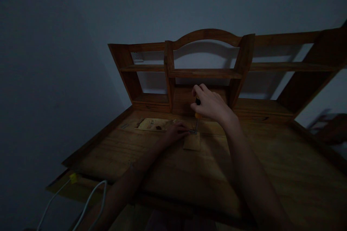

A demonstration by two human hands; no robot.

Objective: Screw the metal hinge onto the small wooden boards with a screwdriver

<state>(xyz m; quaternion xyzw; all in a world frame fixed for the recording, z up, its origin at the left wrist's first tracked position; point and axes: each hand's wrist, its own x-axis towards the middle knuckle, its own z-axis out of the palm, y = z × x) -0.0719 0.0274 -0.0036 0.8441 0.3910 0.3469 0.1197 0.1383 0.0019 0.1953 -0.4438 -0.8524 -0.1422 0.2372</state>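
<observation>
My right hand (210, 104) is wrapped round the black and orange handle of a screwdriver (198, 115), above the desk. The shaft points straight down, its tip at a small metal piece, perhaps a hinge (193, 131). That metal piece lies along the far edge of a small square wooden board (192, 142). From the left, my left hand (176, 132) reaches in low over the desk, its fingertips closed on the metal piece's near end. Dim light hides the screw and the finer shape of the metal.
Behind my hands a wooden shelf unit (205, 74) rises against the wall. A longer thin board (153, 124) with dark marks lies left on the wooden desktop (271, 151). White cable (92, 195) loops at the lower left, near a yellow piece (73, 178).
</observation>
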